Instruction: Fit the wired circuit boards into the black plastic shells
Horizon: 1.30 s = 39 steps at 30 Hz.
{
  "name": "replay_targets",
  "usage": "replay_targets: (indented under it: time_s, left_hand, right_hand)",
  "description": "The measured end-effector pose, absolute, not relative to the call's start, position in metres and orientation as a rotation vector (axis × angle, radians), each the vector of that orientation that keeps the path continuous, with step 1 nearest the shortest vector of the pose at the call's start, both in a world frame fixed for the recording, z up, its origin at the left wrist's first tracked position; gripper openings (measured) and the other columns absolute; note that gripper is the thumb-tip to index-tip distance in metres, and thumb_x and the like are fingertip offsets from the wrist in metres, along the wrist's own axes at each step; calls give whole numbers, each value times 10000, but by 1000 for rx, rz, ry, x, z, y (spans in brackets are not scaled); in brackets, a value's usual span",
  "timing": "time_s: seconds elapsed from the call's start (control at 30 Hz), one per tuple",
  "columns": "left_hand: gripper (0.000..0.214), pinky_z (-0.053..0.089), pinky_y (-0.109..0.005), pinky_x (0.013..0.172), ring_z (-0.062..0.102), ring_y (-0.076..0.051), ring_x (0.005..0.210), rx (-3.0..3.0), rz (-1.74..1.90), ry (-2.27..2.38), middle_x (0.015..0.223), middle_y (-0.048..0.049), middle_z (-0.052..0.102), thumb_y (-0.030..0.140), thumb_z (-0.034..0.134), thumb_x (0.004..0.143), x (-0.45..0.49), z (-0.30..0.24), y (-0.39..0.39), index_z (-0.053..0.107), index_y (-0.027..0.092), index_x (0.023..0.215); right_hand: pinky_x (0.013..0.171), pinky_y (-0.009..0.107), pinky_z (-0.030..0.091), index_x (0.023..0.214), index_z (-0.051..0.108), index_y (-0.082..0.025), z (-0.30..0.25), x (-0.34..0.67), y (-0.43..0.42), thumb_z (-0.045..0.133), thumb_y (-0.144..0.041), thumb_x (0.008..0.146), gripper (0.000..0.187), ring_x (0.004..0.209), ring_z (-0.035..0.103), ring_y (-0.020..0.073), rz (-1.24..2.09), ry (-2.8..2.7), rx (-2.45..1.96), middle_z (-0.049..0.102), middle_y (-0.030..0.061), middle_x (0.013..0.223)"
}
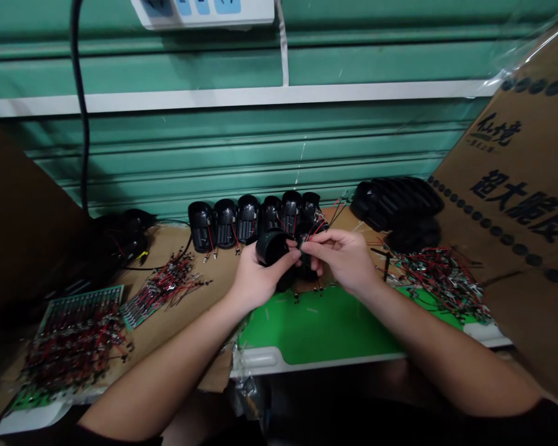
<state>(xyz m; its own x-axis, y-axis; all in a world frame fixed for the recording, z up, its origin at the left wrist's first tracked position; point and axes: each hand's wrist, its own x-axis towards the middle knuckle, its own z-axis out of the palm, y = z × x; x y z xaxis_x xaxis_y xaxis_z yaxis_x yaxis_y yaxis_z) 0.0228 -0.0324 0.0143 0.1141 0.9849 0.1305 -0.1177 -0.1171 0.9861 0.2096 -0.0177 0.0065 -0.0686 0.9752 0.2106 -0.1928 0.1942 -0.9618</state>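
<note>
Left hand [255, 279]: clamped round a black plastic housing [266, 249], round open end tilted up. Right hand [348, 254]: thumb and forefinger pinched together, seemingly on thin red and black leads [317, 227]. Key relation: the housing's open end lies left of my right fingertips, within my left grip, so the left hand is nearer; both sets of fingertips nearly meet. Long axis: hidden by my fingers, cannot tell. Beyond my hands, a row of black housings [248, 218]; below them, a green board [320, 334].
</note>
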Motion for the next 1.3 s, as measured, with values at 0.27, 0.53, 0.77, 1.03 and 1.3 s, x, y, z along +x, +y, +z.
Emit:
replay_targets:
  time_s: [0.27, 0.53, 0.77, 1.03, 1.3]
  left_hand:
    - [459, 647, -269, 806, 769, -134, 756, 1302, 1309, 1032, 860, -54, 811, 448, 965, 719, 19, 18, -31, 781, 116, 977]
    - [456, 660, -263, 776, 775, -137, 741, 1229, 1310, 1051, 898, -59, 818, 400, 968, 675, 22, 19, -31, 771, 111, 967]
    - [344, 635, -222, 770, 754, -113, 738, 1336, 1368, 1093, 832, -46, 803, 347, 898, 702, 23, 18, -34, 767, 110, 914]
    - [281, 607, -211, 755, 738, -112, 774, 1479, 1459, 1134, 842, -59, 810, 336, 856, 736, 24, 16, -37, 770, 112, 883]
    - [269, 599, -212, 787, 726, -109, 816, 1506, 1468, 1127, 898, -55, 806, 308, 871, 738, 23, 16, -38, 763, 118, 895]
  right_hand:
    - [427, 274, 563, 937, 812, -167, 6, 212, -22, 1019, -497, 745, 434, 495, 659, 152, 1217, -1332, -848, 759, 30, 686]
    - [446, 255, 542, 897, 810, -152, 7, 217, -23, 925, -563, 862, 428, 493, 647, 140, 1115, -1491, -913, 728, 34, 655]
    - [491, 246, 556, 907, 783, -149, 2, 216, -24, 883, -553, 914, 416, 520, 667, 141, 1053, -1576, -911, 722, 28, 653]
    - [560, 257, 611, 872, 836, -154, 4, 218, -24, 822, -491, 978, 353, 560, 718, 153, 931, -1644, -894, 767, 48, 692]
    - [584, 269, 623, 875, 861, -169, 1, 215, -26, 826, -477, 981, 328, 590, 742, 164, 963, -1648, -909, 792, 62, 726]
